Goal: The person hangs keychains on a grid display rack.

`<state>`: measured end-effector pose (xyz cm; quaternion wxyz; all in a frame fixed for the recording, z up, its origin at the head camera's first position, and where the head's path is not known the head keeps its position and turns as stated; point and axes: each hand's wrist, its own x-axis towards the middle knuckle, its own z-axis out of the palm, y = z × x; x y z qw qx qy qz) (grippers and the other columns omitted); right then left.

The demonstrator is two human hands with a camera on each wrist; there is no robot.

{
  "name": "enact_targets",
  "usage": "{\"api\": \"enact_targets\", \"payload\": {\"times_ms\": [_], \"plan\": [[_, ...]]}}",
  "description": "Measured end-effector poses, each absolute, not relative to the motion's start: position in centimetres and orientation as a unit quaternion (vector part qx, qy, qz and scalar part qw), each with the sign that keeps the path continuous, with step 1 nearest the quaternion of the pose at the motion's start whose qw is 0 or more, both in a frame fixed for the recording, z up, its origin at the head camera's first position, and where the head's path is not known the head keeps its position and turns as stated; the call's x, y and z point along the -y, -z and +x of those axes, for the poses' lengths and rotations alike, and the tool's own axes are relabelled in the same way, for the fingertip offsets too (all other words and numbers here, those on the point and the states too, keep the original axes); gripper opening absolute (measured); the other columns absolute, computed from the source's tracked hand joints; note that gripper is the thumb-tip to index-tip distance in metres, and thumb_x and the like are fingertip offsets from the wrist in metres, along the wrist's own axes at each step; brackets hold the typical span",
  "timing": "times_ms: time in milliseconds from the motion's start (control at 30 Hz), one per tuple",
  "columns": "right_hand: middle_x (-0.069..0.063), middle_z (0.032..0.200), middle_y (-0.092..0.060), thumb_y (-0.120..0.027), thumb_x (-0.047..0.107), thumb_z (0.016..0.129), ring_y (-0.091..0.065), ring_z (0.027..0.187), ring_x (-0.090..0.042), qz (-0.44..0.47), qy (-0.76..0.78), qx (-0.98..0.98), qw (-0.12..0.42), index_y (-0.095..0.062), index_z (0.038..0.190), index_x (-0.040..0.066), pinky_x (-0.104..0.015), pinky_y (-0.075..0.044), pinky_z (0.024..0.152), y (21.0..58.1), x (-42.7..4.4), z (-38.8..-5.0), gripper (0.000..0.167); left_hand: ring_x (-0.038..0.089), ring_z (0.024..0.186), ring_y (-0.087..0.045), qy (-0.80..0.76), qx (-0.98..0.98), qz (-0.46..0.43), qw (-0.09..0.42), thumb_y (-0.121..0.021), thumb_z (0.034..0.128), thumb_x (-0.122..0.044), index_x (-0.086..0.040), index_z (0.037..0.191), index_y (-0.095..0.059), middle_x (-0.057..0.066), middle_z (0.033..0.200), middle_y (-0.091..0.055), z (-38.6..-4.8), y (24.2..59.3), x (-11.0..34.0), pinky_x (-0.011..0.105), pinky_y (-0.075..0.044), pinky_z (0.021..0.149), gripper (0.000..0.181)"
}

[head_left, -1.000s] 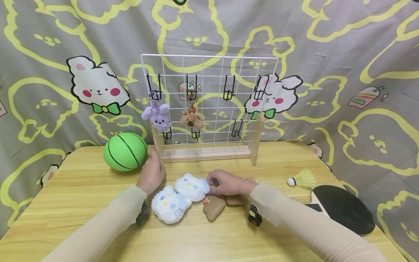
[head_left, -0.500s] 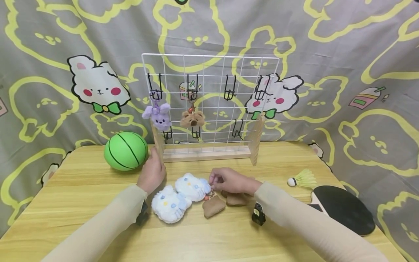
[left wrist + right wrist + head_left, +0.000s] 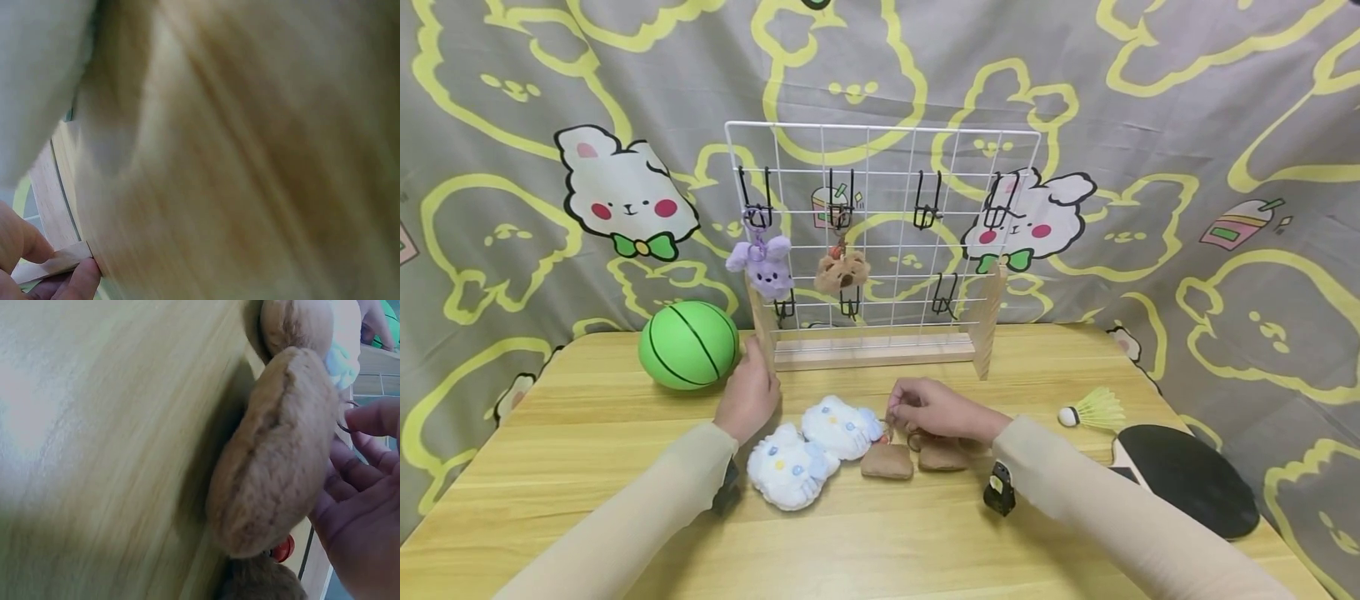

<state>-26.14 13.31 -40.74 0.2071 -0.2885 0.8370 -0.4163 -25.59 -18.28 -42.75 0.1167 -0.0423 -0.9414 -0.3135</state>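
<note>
My left hand pinches the wooden foot of the wire rack at its left end, beside the green ball. With thumb and fingertips, my right hand pinches the thin ring of a brown plush keychain, whose body rests on the table. A second brown plush keychain lies just below the same hand. Two white plush cat heads with blue bows lie together between the hands. The right wrist view shows brown plush close up and a red bead.
The white wire rack carries several black hooks. A purple plush rabbit and a brown plush bear hang from it. Around are a green ball, a yellow shuttlecock and a black paddle.
My right hand has shifted a little right and up. The brown plush keychain below it has swung from tilted to level, its ring drawn upward. My left hand stays in place.
</note>
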Motion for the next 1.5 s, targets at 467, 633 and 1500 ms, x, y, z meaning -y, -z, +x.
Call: {"api": "enact_targets", "payload": {"times_ms": [467, 633, 1500], "plan": [[-0.032, 0.130, -0.068, -0.050, 0.009, 0.108, -0.074, 0.117, -0.031, -0.190, 0.557, -0.757, 0.284, -0.055, 0.113, -0.007, -0.036, -0.063, 0.099, 40.7, -13.6, -26.5, 0.018, 0.049, 0.088, -0.073, 0.313, 0.942, -0.040, 0.114, -0.048, 0.0986, 0.003, 0.012, 0.150, -0.019, 0.040, 0.121, -0.060, -25.9, 42.4, 18.6, 0.047, -0.065, 0.066, 0.059], [-0.026, 0.126, -0.072, -0.058, 0.016, 0.107, -0.074, 0.117, -0.030, -0.190, 0.558, -0.761, 0.270, -0.059, 0.115, -0.005, -0.035, -0.061, 0.101, 41.1, -13.5, -26.3, 0.023, 0.048, 0.086, -0.073, 0.312, 0.942, -0.038, 0.113, -0.049, 0.0990, 0.003, 0.012, 0.151, -0.018, 0.040, 0.122, -0.060, -25.9, 42.4, 18.7, 0.046, -0.065, 0.065, 0.061], [-0.015, 0.099, -0.078, -0.066, 0.010, 0.102, -0.063, 0.072, -0.012, -0.265, 0.440, -0.843, 0.161, -0.076, 0.108, 0.001, -0.021, -0.055, 0.061, 40.7, -13.7, -25.5, 0.016, 0.042, 0.075, -0.071, 0.318, 0.939, -0.041, 0.127, -0.048, 0.0968, 0.005, 0.012, 0.148, -0.022, 0.036, 0.109, -0.062, -25.7, 42.9, 18.3, 0.044, -0.064, 0.061, 0.058]]}}
